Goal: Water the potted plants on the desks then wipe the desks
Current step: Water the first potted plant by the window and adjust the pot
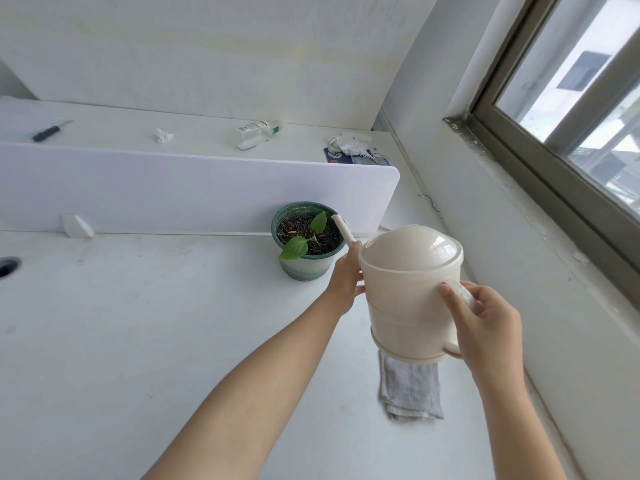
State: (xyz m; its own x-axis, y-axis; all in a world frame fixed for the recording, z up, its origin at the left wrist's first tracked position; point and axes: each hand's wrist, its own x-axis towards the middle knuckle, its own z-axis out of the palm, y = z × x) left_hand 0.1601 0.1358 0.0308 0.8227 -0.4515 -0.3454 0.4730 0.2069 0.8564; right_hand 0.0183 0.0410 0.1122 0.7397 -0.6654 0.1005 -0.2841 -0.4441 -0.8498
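right hand (491, 320): gripping the handle of the watering can (408, 292), fingers curling round it, thumb on the handle's top end.
left hand (346, 282): holding the watering can's left side at the spout base, thumb pressing the body; other fingers mostly hidden.
watering can: hanging in the air over the near desk (138, 341), tipping away; spout (343, 230) tip sitting over the right rim of the pot (308, 268). Water flow: can't tell.
pot: standing on the near desk, touching the divider (194, 192), holding a small green plant (304, 237).
cloth (410, 393): lying on the near desk, right side, below the watering can.
far desk (121, 129): carrying a knife (52, 129) at left, a tissue (162, 136) and a bottle (258, 131) lying flat.
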